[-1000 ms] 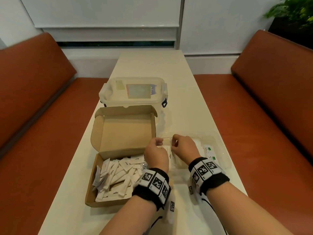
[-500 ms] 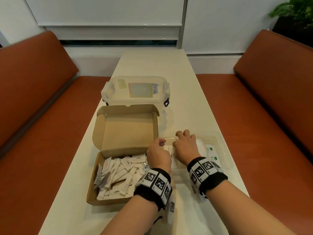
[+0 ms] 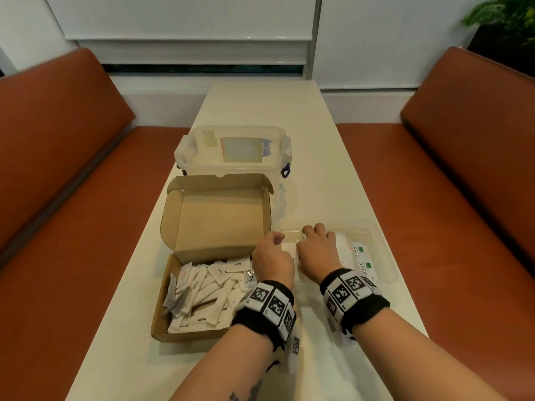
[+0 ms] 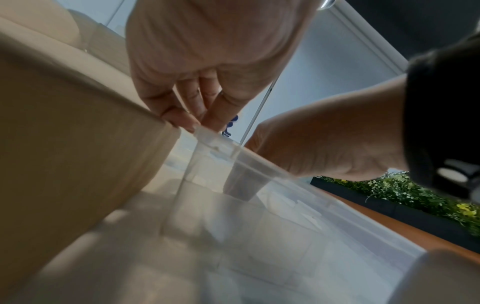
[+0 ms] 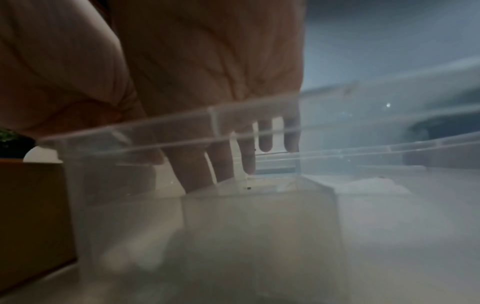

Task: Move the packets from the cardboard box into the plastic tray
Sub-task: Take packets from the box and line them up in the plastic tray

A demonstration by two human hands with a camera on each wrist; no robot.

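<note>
The open cardboard box (image 3: 162, 311) holds a heap of white packets (image 3: 202, 290), and its lid stands upright. Right of it lies the clear plastic tray (image 3: 385, 247) with green-labelled packets (image 3: 362, 259) and white ones in its compartments. My left hand (image 3: 272, 253) sits at the tray's near-left corner; in the left wrist view its bunched fingertips (image 4: 182, 120) pinch the tray's rim (image 4: 259, 164) beside the box wall (image 4: 64, 144). My right hand (image 3: 315, 244) reaches into a left compartment, fingers (image 5: 197, 181) straight and pointing down behind the tray wall (image 5: 259, 216). No packet shows in either hand.
A clear lidded container (image 3: 234, 151) stands right behind the box lid. The narrow white table (image 3: 260, 105) has orange benches (image 3: 58, 198) on both sides. A plant (image 3: 509, 15) sits at the far right.
My right hand has slid forward, deeper into the tray, and its fingers have straightened. The left hand has stayed at the tray's left rim.
</note>
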